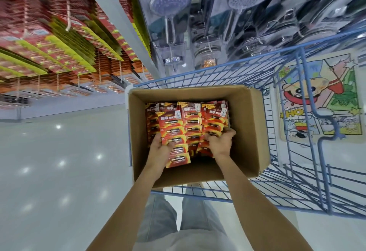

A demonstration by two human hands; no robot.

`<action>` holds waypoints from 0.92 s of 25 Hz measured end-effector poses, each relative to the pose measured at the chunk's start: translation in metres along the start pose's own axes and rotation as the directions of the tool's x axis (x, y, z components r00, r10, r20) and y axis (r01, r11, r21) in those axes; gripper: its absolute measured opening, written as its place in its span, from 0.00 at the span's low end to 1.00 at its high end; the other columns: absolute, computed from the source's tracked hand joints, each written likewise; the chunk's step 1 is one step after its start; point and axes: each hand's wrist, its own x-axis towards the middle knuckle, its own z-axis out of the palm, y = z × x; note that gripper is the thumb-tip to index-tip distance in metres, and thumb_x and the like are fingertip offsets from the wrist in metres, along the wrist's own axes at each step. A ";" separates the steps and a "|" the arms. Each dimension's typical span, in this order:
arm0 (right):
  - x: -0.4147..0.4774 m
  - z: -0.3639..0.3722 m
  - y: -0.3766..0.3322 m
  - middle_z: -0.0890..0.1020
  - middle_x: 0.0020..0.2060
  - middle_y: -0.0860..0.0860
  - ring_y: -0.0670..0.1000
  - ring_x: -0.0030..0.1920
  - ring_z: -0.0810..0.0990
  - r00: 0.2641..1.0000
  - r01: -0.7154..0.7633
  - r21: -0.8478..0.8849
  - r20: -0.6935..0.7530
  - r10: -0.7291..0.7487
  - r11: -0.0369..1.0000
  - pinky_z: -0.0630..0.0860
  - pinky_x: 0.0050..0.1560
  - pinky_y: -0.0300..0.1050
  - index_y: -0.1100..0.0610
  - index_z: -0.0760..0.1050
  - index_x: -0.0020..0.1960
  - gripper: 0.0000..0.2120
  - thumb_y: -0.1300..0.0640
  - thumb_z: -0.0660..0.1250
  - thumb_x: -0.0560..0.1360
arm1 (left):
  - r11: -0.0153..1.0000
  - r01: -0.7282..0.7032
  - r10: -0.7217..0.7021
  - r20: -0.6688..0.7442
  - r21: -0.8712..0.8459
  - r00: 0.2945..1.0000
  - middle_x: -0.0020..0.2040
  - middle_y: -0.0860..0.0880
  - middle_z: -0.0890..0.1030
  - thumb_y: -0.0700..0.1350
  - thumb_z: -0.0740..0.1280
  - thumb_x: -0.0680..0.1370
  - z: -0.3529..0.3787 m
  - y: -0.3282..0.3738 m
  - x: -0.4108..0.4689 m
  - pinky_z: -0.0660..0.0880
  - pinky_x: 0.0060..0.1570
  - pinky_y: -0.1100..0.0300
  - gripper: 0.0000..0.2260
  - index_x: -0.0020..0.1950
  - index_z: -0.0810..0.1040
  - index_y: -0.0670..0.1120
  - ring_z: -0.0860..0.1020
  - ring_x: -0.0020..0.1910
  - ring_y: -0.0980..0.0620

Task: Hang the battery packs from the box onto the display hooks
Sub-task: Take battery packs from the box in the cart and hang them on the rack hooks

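Head view: a brown corrugated cardboard box (255, 132), open at the top, sits in the near-left corner of a blue wire trolley (309, 112), most likely so the stock rides at arm height beside the shelving. Inside it, the red and orange carded battery packs (193, 120) are crowded against the far wall, leaving the near part of the box floor bare.

Both hands are down in the box. The left hand (160, 147) grips the near-left edge of a front strip of packs (175, 138), fingers curled onto its printed face. The right hand (219, 142) has its fingers curled over the near ends of the right-hand bundle (213, 124). Judging by this, the person is gathering a batch to lift out in one go.

The packs are long cards. Their long axis runs from far to near, the header ends with white price stickers point far, and the printed faces are turned up towards the camera. That should put the hanging ends outermost, ready for the hooks.

The white display hooks (68, 13) stand far left and well apart from the box, blurred and already crowded with red and yellow hung packs (79, 39)
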 end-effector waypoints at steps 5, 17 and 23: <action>-0.030 -0.028 -0.015 0.83 0.60 0.49 0.53 0.61 0.83 0.939 -0.052 0.098 0.344 0.015 0.994 0.78 0.66 0.62 0.47 0.74 0.66 0.17 0.54 0.72 0.79 | 0.996 -0.046 0.051 0.073 -0.071 0.996 0.62 0.49 0.83 0.41 0.68 0.83 -0.015 0.022 -0.028 0.82 0.58 0.46 0.18 0.71 0.72 0.53 0.84 0.57 0.48; -0.183 -0.081 -0.137 0.86 0.59 0.50 0.54 0.59 0.85 0.721 0.266 0.320 0.560 -0.408 0.909 0.80 0.61 0.58 0.49 0.76 0.68 0.17 0.54 0.70 0.80 | 0.847 -0.415 0.446 0.020 -0.331 0.895 0.56 0.46 0.87 0.43 0.66 0.83 -0.085 0.115 -0.157 0.84 0.43 0.55 0.13 0.67 0.78 0.50 0.87 0.52 0.45; -0.253 -0.040 -0.185 0.88 0.54 0.51 0.55 0.54 0.87 0.605 0.315 0.374 0.629 -0.488 0.872 0.83 0.55 0.56 0.50 0.78 0.64 0.13 0.56 0.70 0.80 | 0.727 -0.623 0.624 -0.100 -0.288 0.775 0.57 0.47 0.87 0.46 0.66 0.83 -0.136 0.141 -0.199 0.84 0.47 0.53 0.13 0.68 0.79 0.50 0.86 0.54 0.45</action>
